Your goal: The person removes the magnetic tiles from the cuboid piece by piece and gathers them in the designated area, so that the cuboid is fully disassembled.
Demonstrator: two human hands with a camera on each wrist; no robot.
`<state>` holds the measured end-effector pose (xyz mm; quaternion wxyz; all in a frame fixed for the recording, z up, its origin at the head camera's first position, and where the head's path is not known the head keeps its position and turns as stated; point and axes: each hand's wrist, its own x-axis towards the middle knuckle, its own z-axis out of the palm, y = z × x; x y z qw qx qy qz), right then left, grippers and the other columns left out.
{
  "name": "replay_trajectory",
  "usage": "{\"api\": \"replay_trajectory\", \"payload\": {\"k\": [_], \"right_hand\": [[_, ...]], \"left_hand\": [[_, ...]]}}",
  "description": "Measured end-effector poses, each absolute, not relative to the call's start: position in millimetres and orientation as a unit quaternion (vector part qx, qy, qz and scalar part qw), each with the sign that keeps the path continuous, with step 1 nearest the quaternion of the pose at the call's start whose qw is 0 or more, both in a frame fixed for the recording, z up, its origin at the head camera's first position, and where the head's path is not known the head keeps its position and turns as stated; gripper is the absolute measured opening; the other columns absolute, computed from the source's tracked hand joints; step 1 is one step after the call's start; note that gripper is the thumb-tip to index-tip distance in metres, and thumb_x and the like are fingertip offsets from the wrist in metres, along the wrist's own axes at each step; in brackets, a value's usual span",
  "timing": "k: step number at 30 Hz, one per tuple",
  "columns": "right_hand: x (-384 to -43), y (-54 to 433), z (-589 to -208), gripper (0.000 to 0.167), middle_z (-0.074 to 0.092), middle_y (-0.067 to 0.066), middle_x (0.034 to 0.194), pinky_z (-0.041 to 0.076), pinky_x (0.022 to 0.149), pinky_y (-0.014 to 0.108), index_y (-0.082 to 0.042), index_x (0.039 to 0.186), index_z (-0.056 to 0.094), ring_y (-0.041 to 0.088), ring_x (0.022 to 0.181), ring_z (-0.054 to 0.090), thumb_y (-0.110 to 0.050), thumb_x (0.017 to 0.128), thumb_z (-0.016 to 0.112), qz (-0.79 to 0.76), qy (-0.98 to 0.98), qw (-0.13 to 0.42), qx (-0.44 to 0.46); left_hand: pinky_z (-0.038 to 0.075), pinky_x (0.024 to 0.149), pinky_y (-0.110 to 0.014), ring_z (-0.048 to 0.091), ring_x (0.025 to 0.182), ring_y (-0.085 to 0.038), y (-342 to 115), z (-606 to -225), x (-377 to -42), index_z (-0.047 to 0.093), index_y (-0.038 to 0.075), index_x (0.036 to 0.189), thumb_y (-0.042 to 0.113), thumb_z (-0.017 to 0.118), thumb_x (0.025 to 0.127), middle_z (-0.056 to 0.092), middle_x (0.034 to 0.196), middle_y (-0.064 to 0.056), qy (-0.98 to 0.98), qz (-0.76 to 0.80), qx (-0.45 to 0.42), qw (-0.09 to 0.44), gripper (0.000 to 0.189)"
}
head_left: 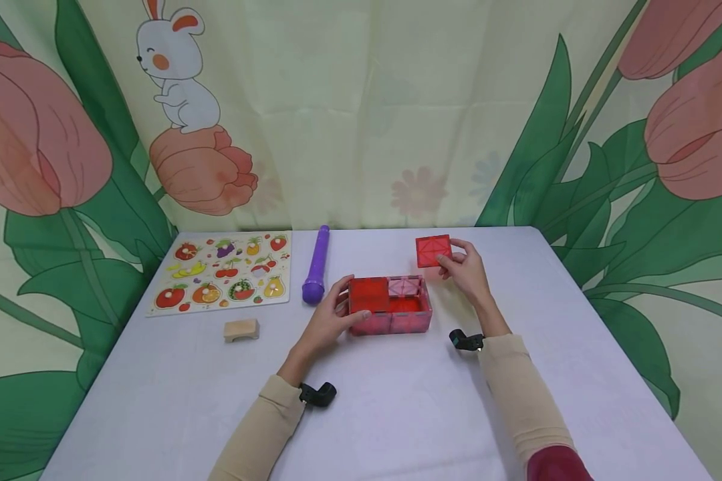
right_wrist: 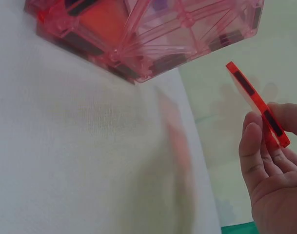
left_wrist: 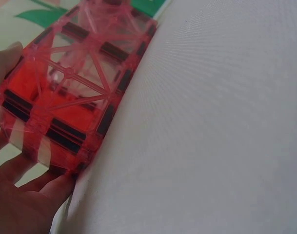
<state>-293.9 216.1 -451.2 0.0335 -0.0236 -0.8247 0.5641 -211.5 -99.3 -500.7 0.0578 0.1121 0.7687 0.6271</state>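
Note:
A box of see-through red and pink magnetic tiles [head_left: 391, 325] stands on the table, dark magnet strips along its edges. A red square tile [head_left: 368, 294] covers the left part of its top; the right part is uncovered. My left hand [head_left: 331, 319] grips the box's left end, thumb at the front and fingers around the end and back. In the left wrist view the fingers [left_wrist: 31, 187] touch the box wall [left_wrist: 65, 97]. Just beyond the box's right end, my right hand [head_left: 466, 270] pinches a red square magnetic tile [head_left: 432, 251] in the air, seen edge-on in the right wrist view.
A fruit puzzle board [head_left: 222, 272] lies at the back left of the white table [head_left: 397, 414]. Next to it is a purple toy microphone [head_left: 317, 264]. A small wooden block [head_left: 241, 330] sits in front of the board. A printed curtain [head_left: 337, 133] hangs behind the table.

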Motion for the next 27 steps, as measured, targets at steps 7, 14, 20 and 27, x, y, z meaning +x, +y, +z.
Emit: {"api": "replay_trajectory", "payload": {"k": [7,14,20,27], "right_hand": [[-310,220,-461,0.061,0.069,0.021,0.099,0.057,0.065,0.016,-0.005,0.146,0.038,0.008,0.061,0.064,-0.03,0.098,0.066,0.551,-0.832,0.029,-0.055],[-324,224,-470,0.061,0.067,0.019,0.103,0.056,0.064,0.019,-0.005,0.147,0.036,0.012,0.064,0.063,-0.029,0.099,0.064,0.537,-0.839,0.004,-0.092],[-330,224,-476,0.06,0.064,0.019,0.106,0.056,0.06,0.019,-0.005,0.148,0.037,0.011,0.062,0.061,-0.026,0.098,0.064,0.54,-0.833,0.004,-0.119],[-337,219,-479,0.059,0.06,0.019,0.111,0.053,0.058,0.015,-0.001,0.146,0.042,0.011,0.064,0.058,-0.027,0.098,0.064,0.517,-0.843,0.004,-0.147]], "left_hand": [[0.036,0.12,-0.045,0.038,0.147,-0.027,-99,-498,-213,0.03,0.031,0.157,0.036,0.081,0.084,0.038,0.158,-0.002,0.765,0.63,0.111,0.072,0.089],[0.037,0.119,-0.046,0.04,0.146,-0.025,-98,-500,-212,0.033,0.033,0.155,0.04,0.082,0.082,0.04,0.157,0.002,0.766,0.63,0.109,0.067,0.088],[0.038,0.118,-0.046,0.04,0.146,-0.026,-98,-500,-211,0.031,0.027,0.157,0.041,0.082,0.082,0.04,0.157,0.0,0.767,0.629,0.109,0.064,0.092],[0.039,0.118,-0.045,0.04,0.146,-0.026,-100,-499,-210,0.031,0.03,0.156,0.043,0.082,0.081,0.04,0.157,0.0,0.769,0.627,0.104,0.069,0.092]]}}
